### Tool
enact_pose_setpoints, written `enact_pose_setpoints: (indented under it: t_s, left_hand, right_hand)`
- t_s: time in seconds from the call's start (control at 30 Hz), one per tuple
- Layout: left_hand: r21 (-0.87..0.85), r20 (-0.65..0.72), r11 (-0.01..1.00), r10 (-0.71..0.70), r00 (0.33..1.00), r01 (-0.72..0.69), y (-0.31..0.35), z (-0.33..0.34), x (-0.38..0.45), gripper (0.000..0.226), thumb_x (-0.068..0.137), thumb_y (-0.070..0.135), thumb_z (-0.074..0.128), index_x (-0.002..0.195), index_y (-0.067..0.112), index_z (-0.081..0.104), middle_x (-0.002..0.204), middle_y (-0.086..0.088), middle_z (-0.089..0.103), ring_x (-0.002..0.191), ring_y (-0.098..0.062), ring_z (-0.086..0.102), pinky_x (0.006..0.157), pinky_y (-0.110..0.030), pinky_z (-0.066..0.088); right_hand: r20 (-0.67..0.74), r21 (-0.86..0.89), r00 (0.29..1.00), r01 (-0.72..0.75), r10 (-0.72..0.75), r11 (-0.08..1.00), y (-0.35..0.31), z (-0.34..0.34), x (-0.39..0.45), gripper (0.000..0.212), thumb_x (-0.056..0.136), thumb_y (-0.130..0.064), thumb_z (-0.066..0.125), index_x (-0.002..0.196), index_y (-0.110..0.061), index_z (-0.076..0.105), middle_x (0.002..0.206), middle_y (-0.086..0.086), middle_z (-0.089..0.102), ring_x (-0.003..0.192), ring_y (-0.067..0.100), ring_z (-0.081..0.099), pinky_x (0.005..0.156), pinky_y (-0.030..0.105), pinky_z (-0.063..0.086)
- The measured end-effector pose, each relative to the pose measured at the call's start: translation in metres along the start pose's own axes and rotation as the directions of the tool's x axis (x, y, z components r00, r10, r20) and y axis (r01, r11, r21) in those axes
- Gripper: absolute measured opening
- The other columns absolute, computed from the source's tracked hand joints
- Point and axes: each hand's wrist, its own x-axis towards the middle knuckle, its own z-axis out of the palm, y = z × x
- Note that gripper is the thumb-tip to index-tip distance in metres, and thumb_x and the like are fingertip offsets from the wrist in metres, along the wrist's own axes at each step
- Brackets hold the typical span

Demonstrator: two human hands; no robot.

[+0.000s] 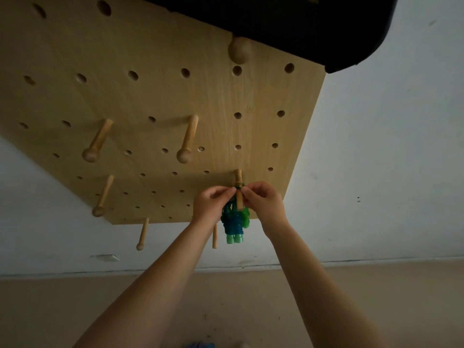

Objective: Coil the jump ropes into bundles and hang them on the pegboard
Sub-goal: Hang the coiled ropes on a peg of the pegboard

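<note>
Fingers: left hand (pixel 209 202) and right hand (pixel 261 198) pinch the loop of the green jump rope bundle (pixel 233 226), spreading it
Bundle: hanging from a pegboard (pixel 150 96) peg (pixel 238 187)
Why: probably seating the loop securely

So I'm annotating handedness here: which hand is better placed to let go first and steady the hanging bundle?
Probably the left hand. It sits directly above the green-blue rope bundle, whereas the right hand pinches the loop on the peg from the far side.
</note>
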Motion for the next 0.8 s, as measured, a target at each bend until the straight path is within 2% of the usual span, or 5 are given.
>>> enact_pose_setpoints:
  t_s: [0.17,0.33,0.53,0.67,0.8]
  left_hand:
    - [-0.053,-0.007,0.997,0.051,0.999,-0.052,0.002,-0.003,0.004,0.005,0.083,0.03,0.079,0.083,0.03,0.075,0.08,0.011,0.075,0.076,-0.006,0.071,0.061,-0.016,0.054]
    - [-0.032,0.025,0.999,-0.034,0.999,0.035,-0.006,-0.004,0.004,0.005,0.088,0.03,0.075,0.09,0.026,0.073,0.09,0.003,0.075,0.091,-0.016,0.071,0.074,-0.027,0.057]
    - [-0.006,0.048,1.0,0.029,0.998,-0.029,-0.006,-0.01,-0.003,0.004,0.088,0.031,0.074,0.084,0.032,0.073,0.079,0.016,0.074,0.077,0.002,0.068,0.063,-0.012,0.049]
    - [0.018,0.056,0.999,0.036,0.998,-0.037,0.0,-0.013,-0.007,0.007,0.089,0.028,0.074,0.084,0.033,0.071,0.086,0.013,0.073,0.084,-0.004,0.067,0.063,-0.015,0.051]
    - [0.131,0.068,0.986,0.099,0.993,-0.107,-0.003,-0.03,-0.024,0.005,0.087,0.035,0.073,0.083,0.036,0.071,0.081,0.022,0.071,0.082,0.004,0.065,0.063,-0.012,0.046]
  right_hand:
    - [-0.004,0.02,1.0,0.022,-0.022,1.0,-0.005,-0.001,-0.001,0.002,0.087,-0.017,0.071,0.087,-0.015,0.071,0.088,0.009,0.073,0.094,0.032,0.069,0.089,0.046,0.057]
    - [0.011,-0.029,0.999,-0.042,0.043,0.999,-0.009,-0.001,0.001,0.003,0.09,-0.015,0.068,0.09,-0.012,0.069,0.089,0.011,0.074,0.09,0.029,0.072,0.088,0.044,0.058]
    - [0.053,0.008,0.996,-0.074,0.074,0.997,-0.01,-0.003,0.0,0.011,0.09,-0.015,0.069,0.096,-0.006,0.066,0.086,0.009,0.075,0.084,0.024,0.073,0.084,0.038,0.06]
    - [-0.001,-0.061,0.998,-0.056,0.056,0.997,-0.014,0.0,-0.008,0.007,0.089,-0.019,0.071,0.093,-0.013,0.068,0.082,0.003,0.074,0.079,0.019,0.071,0.08,0.034,0.06]
    - [-0.124,-0.133,0.992,-0.008,-0.009,0.991,-0.011,-0.001,-0.04,0.006,0.084,-0.025,0.072,0.09,-0.023,0.07,0.078,-0.004,0.071,0.074,0.013,0.066,0.066,0.027,0.056]
